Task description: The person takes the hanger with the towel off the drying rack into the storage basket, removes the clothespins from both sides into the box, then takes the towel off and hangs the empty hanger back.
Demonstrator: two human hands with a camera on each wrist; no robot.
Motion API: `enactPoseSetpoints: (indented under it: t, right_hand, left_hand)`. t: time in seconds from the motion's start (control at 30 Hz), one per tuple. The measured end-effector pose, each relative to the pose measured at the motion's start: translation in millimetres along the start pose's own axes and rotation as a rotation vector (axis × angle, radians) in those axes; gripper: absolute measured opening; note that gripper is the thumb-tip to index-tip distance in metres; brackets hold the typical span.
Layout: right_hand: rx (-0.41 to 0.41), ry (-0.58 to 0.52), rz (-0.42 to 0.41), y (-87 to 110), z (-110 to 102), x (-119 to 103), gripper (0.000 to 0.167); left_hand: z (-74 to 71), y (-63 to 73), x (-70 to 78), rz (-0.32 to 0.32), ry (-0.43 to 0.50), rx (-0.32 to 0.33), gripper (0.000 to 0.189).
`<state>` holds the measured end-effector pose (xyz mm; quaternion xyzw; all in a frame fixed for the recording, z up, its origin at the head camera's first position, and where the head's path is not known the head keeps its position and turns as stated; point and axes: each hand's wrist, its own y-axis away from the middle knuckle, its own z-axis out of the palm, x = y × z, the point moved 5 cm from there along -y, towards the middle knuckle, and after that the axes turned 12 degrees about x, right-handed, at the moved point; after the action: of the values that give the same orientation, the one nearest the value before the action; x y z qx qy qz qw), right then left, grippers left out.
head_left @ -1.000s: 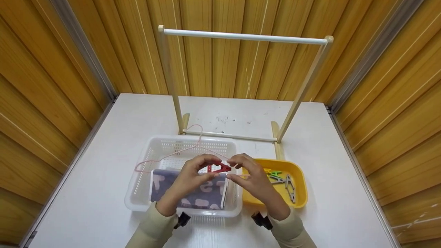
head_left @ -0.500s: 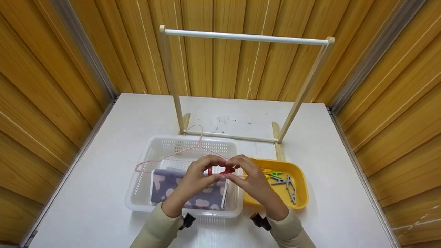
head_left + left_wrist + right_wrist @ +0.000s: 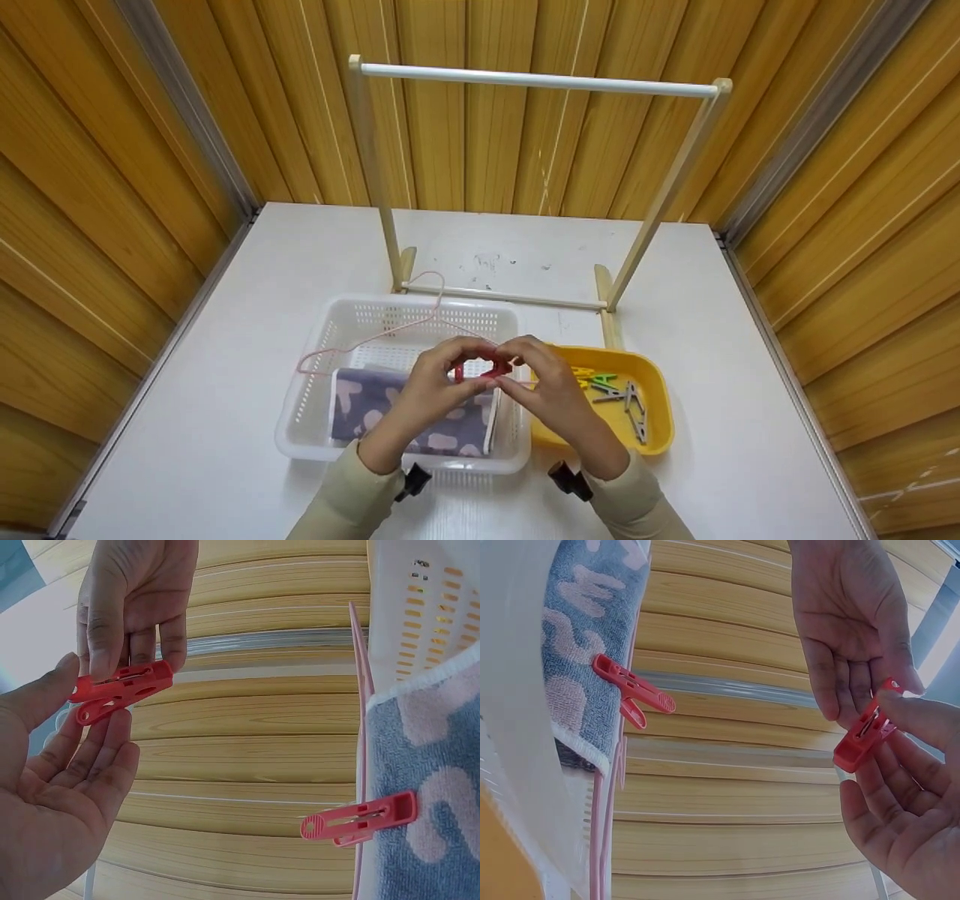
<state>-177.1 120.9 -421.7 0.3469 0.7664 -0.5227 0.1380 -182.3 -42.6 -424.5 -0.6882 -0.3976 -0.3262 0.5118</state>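
Observation:
A red clothespin (image 3: 498, 368) is held between the two hands above the white basket. The left hand (image 3: 433, 373) pinches it with thumb and fingers near its handle end, as the left wrist view shows. The right hand (image 3: 547, 377) also has thumb and fingertips on this clothespin (image 3: 868, 732). Below, a blue-grey towel (image 3: 371, 397) with pale pink patches lies folded over a pink hanger (image 3: 397, 328). A second red clothespin (image 3: 360, 819) is clipped to the towel's folded edge at the hanger bar.
The white basket (image 3: 292, 420) carries towel and hanger, whose hook reaches past its far rim. On its right, a yellow tray (image 3: 660, 397) contains several grey, yellow and green clothespins (image 3: 628, 397). Behind stands a wooden rack with a white rail (image 3: 540, 79).
The right hand's fingers have moved left onto the red clothespin, which the left hand was holding. The clothespin has shifted slightly right. Over the last half second the hands barely move.

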Motion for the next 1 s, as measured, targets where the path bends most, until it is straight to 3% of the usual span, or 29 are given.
enactPoseSetpoints:
  t: [0.4, 0.73, 1.0]
  right_hand:
    - [-0.028, -0.036, 0.035, -1.6, -5, 6, 0.032]
    - [-0.007, 0.062, 0.152, 3.2, -29, 33, 0.034]
    - [-0.068, 0.193, 0.206, 6.9, -48, 55, 0.030]
  left_hand:
    - [-7.4, -2.4, 5.0, 0.036, -0.068, -0.012, 0.040]
    - [-22.6, -3.7, 2.0, 0.060, -0.141, -0.005, 0.034]
    - [-33.8, -2.2, -6.6, 0.070, -0.215, -0.088, 0.029]
